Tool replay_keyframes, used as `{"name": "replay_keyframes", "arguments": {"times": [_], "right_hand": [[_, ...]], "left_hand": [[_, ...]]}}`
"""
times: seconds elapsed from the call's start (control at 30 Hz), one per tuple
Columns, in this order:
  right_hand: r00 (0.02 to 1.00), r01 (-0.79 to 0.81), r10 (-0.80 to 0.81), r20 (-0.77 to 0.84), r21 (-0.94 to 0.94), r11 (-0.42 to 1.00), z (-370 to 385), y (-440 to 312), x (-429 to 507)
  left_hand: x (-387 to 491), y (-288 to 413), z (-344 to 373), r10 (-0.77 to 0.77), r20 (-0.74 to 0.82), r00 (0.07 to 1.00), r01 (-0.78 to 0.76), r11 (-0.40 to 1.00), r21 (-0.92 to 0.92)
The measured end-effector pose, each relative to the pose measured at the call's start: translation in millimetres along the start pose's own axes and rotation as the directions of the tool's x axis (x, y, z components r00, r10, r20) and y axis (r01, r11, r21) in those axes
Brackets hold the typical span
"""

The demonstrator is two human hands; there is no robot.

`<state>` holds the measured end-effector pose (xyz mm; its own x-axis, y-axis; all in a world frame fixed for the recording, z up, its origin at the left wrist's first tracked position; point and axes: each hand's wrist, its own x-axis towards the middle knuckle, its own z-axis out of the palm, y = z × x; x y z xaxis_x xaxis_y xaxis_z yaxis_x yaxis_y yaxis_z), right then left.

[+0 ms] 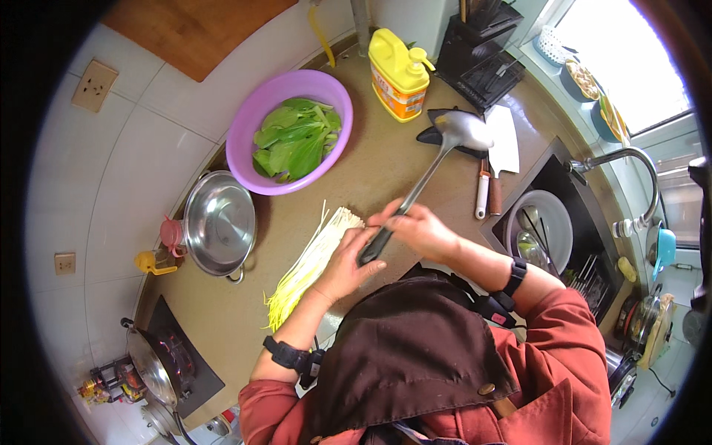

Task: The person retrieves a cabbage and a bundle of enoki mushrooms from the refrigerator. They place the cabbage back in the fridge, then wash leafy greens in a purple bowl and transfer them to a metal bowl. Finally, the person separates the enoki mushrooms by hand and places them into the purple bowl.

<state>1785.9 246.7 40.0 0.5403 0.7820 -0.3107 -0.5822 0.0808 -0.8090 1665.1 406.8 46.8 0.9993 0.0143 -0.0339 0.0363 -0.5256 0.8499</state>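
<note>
My left hand (347,267) is closed around the black handle of a metal ladle (425,175), close to the handle's end. Higher on the same handle, my right hand (417,228) also touches the ladle, its fingers slightly blurred. The ladle's bowl points away from me, above a dark object (433,135) on the counter. A bundle of thin pale stalks with yellow tips (311,261) lies on the counter beside my left hand. Beyond it is a purple plastic basin (236,130) holding green leaves (300,136). An empty steel two-handled pan (219,222) stands left of the stalks.
Right of the ladle lie a cleaver (503,142) and a white-handled peeler or knife (483,194). A yellow pump bottle (397,75) and a black knife rack (478,55) stand behind. A sink at right holds a bowl (562,228) under a faucet (639,153). A lidded pan (150,367) sits on the stove lower left.
</note>
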Motion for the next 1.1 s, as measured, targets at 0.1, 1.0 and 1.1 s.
{"name": "replay_keyframes", "arguments": {"times": [0.1, 1.0, 1.1], "right_hand": [[0.966, -0.02, 0.07, -0.247, 0.199, 0.98, -48, -27, -17], [0.783, 0.342, -0.388, 0.486, -0.858, -0.385, -38, -49, 128], [0.709, 0.435, -0.262, 0.655, -0.698, -0.57, -2, -39, 174]], "left_hand": [[11, -12, -11, -0.024, 0.023, 0.999, 0.022, 0.998, 0.064], [-90, -111, -72, -0.545, -0.369, 0.753, 0.586, 0.81, -0.002], [-68, -110, -53, -0.563, -0.237, 0.792, 0.608, 0.758, 0.234]]}}
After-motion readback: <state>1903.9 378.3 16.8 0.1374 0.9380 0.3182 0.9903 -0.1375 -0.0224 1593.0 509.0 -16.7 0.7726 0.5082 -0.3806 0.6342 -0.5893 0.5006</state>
